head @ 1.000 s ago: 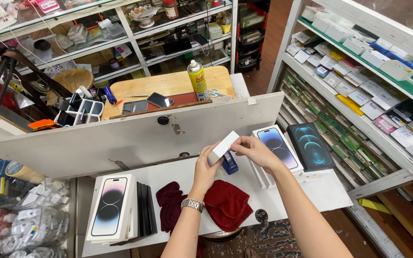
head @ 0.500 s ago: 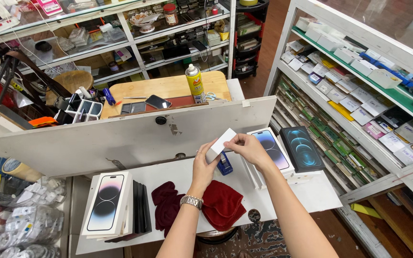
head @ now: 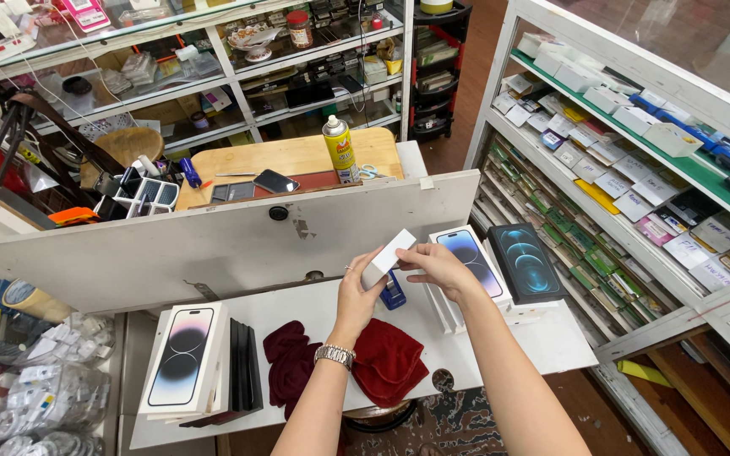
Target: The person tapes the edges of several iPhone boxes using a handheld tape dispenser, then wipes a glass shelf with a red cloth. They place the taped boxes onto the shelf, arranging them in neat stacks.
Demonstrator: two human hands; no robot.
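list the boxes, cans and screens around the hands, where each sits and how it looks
small white box: flat, held up by left hand and right hand.
white phone box: left on the white counter, dark phone picture.
two phone boxes: right of the hands, one white, one dark blue.
spray can: yellow, upright on the wooden table.
phone: dark screen, beside the can.

Bright, even light from overhead floods the scene, and the white counter point(head: 517, 338) under the hands throws it back almost blown out, with only soft, short shadows beside the red cloth point(head: 386, 363) lying on it. Focus holds sharp across the counter and on the shelves behind it. Wide-angle bending curves the shelf rails right of the counter, and a faint sheen sits on the glossy phone boxes point(head: 181, 359).
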